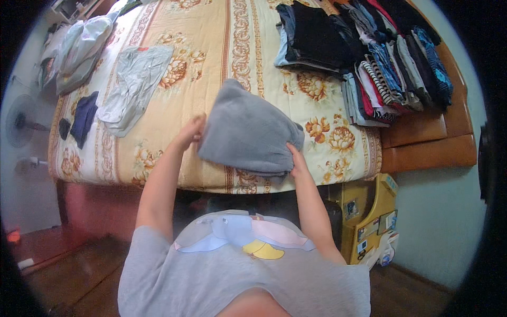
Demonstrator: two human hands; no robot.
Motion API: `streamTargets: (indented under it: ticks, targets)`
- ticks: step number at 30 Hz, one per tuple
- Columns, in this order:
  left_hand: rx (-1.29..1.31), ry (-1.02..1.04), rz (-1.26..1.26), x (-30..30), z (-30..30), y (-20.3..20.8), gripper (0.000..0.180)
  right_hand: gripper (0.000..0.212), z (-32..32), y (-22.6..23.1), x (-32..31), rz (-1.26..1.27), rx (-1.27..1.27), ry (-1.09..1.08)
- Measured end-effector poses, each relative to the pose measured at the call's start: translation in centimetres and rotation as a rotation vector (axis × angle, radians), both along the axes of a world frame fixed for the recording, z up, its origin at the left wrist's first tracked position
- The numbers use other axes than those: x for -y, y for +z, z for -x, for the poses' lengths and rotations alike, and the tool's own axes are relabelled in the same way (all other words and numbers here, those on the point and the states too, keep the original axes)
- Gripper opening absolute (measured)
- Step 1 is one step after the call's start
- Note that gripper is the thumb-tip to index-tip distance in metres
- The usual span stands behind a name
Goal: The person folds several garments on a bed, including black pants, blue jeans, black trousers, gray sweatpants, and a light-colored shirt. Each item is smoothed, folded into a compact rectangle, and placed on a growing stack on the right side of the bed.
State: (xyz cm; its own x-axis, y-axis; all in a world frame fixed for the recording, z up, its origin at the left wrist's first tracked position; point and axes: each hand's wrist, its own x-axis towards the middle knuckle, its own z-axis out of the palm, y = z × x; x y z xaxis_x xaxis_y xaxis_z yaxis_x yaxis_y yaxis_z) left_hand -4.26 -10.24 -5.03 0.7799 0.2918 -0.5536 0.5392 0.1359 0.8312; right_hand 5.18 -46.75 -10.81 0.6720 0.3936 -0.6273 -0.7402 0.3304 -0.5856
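A folded grey fleece cloth [248,127], soft and thick, is in front of me over the near part of the bed; whether it is a garment or a small blanket I cannot tell. My right hand [298,162] grips its lower right edge, thumb on top and the other fingers hidden beneath. At the opposite side, my left hand [193,131] is closed, its curled fingers against the left edge; what lies between them is hidden.
The bed wears a floral quilt [200,31]. Folded dark trousers [317,34] and a row of folded clothes [391,79] lie at right by the wooden headboard [433,137]. At left are a pale garment [134,84], navy cloth [84,119], white bags [84,47] and a fan [24,121].
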Motion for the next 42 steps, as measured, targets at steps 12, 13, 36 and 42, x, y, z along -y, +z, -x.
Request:
streamTargets:
  ticks: [12,13,36,42]
  targets:
    - [0.109,0.305,0.426,5.3,6.0,-3.9,0.043,0.061,1.5,0.9,-0.2,0.105,0.141,0.035]
    - [0.128,0.301,0.426,5.2,6.0,-4.2,0.042,0.059,1.5,0.5,-0.1,0.090,0.089,0.028]
    - [0.174,0.086,0.398,5.2,-5.8,-0.5,0.052,0.046,-10.1,13.2,0.9,0.452,0.498,0.269]
    - [0.403,0.224,0.223,1.0,-7.2,5.2,0.052,0.048,-3.2,22.5,-3.3,0.734,1.276,0.203]
